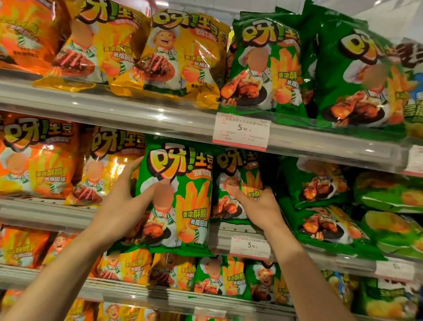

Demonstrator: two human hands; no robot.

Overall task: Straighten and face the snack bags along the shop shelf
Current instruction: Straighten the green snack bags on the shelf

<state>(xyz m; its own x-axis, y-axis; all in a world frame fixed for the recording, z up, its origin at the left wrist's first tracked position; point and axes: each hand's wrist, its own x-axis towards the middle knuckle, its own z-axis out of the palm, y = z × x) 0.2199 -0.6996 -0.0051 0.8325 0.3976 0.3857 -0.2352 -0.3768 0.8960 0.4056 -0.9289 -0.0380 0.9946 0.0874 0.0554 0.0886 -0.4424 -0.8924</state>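
1. A person stands at a shop shelf (112,224) stocked with potato-stick snacks, both bare arms raised to the second tier from the top.

2. The left hand (127,199) holds a green snack bag (176,195) by its left edge, thumb across the front and fingers curled behind. That grip keeps the bag upright and print-forward, out in front of the shelf lip with its bottom hanging below the rail.

3. The right hand (257,205) rests on the next green bag (236,185), which stands on the shelf behind and to the right. Its thumb lies on the bag's face; the fingers reach round the bag's right edge and are partly hidden, so the grip there looks like a light hold, apparently steadying the bag to keep a slot clear.

4. Further right, several green bags (315,215) lie slumped and tilted, not yet faced.

5. To the left, orange and yellow bags (36,160) stand upright, labels forward.

6. A price tag (250,247) reading 5.90 is clipped to the rail just below the right hand.

7. The likely step: seating the held bag into the front of the green row.
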